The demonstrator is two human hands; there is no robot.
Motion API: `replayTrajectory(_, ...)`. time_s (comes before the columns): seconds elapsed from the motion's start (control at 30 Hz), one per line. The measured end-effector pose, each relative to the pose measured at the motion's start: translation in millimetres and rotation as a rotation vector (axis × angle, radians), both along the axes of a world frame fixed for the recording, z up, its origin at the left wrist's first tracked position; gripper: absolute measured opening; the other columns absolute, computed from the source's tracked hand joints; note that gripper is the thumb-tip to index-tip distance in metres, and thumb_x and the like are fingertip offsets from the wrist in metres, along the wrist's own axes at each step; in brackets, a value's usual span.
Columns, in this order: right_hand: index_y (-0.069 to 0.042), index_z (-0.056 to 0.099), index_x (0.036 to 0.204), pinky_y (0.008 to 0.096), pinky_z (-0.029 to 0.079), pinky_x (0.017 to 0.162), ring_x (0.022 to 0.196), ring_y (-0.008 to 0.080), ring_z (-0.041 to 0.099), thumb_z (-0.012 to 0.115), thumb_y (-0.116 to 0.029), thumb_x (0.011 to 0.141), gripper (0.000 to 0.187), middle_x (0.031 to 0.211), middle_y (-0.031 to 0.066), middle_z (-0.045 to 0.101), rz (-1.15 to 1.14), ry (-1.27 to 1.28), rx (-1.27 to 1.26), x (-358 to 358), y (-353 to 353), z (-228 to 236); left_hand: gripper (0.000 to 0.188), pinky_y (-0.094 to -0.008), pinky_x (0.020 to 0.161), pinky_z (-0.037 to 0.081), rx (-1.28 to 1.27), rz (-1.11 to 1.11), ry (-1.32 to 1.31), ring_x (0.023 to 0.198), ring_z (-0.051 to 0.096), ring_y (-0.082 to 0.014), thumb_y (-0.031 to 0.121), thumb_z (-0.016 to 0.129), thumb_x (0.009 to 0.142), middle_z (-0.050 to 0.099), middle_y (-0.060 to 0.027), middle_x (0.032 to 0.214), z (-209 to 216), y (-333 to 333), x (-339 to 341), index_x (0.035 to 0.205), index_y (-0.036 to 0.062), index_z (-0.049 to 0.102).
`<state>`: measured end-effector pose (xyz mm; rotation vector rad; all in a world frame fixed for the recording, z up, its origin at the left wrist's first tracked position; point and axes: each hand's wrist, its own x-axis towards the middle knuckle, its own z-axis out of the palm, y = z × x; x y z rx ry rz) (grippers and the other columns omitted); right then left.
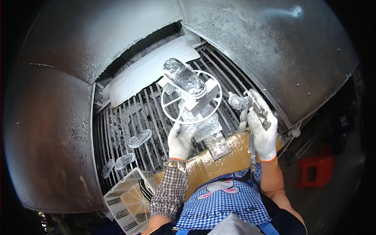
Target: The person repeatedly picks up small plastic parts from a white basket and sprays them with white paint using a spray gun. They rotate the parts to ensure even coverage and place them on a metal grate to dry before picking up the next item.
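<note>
My gloved left hand (181, 140) is closed at the near rim of a white spoked wheel (164, 111), its fingertips partly hidden. On the wheel's raised centre lies a long oval, sole-shaped piece (184, 77) with a shiny, wrinkled, foil-like top and a white edge. My gloved right hand (263, 131) grips a spray gun (244, 103), crusted with grey residue, to the right of the wheel. A wrapped hose (253, 156) hangs below that hand. Three smaller sole-shaped pieces, one of them a shiny oval (139, 138), lie on the metal grate (156, 147) at the left.
Dark metal walls (51, 129) enclose the grate on both sides. A white sheet (152, 66) lies at its back. Brown tape-covered cardboard (199, 172) lines the front edge. A white plastic basket (121, 201) holding a dark striped item stands front left. A red stool (315, 170) is at right.
</note>
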<state>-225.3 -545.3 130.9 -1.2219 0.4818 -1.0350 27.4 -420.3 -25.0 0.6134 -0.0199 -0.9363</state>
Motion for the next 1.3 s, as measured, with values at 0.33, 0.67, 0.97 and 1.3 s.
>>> replayTrajectory(0.33, 0.007, 0.048, 0.155, 0.0229, 0.054, 0.067, 0.077, 0.0068, 0.064, 0.064, -0.006, 0.106, 0.053, 0.111, 0.0099, 0.071, 0.049, -0.036, 0.035, 4.5, -5.2, -4.1, 0.04, -0.0541, 0.102, 0.057, 0.085, 0.107, -0.066, 0.124, 0.066, -0.0421, 0.026, 0.061, 0.104, 0.066, -0.0237, 0.136, 9.6, 16.0, 27.5, 0.136, 0.0009, 0.059)
replayTrajectory(0.67, 0.006, 0.05, 0.155, 0.0214, 0.052, 0.067, 0.073, 0.0044, 0.062, 0.068, -0.008, 0.104, 0.055, 0.097, 0.0029, 0.071, 0.175, 0.023, 0.018, 24.6, -8.4, -6.0, 0.029, -0.0601, 0.106, 0.054, 0.014, 0.056, -0.128, 0.135, 0.059, -0.048, 0.032, 0.059, 0.104, 0.056, -0.0316, 0.15, 27.2, 21.6, 58.8, 0.117, 0.0068, 0.059)
replayTrajectory(0.97, 0.005, 0.048, 0.156, 0.0221, 0.054, 0.069, 0.077, 0.0048, 0.061, 0.065, -0.012, 0.106, 0.055, 0.1, 0.0046, 0.071, 0.107, -0.019, -0.054, 37.4, -10.8, -20.6, 0.029, -0.0641, 0.109, 0.053, 0.042, 0.145, -0.138, 0.131, 0.06, -0.0454, 0.028, 0.062, 0.102, 0.06, -0.0279, 0.135, 36.2, 13.0, 74.7, 0.115, 0.0022, 0.059)
replayTrajectory(1.3, 0.008, 0.05, 0.154, 0.0224, 0.052, 0.071, 0.08, 0.0038, 0.06, 0.068, -0.008, 0.104, 0.056, 0.109, 0.0052, 0.074, 0.048, -0.003, -0.126, 49.5, -21.3, -21.1, 0.046, -0.0637, 0.111, 0.052, 0.05, 0.186, -0.175, 0.134, 0.056, -0.0479, 0.032, 0.066, 0.1, 0.055, -0.0286, 0.143, 17.0, 14.4, 109.0, 0.13, -0.0012, 0.055)
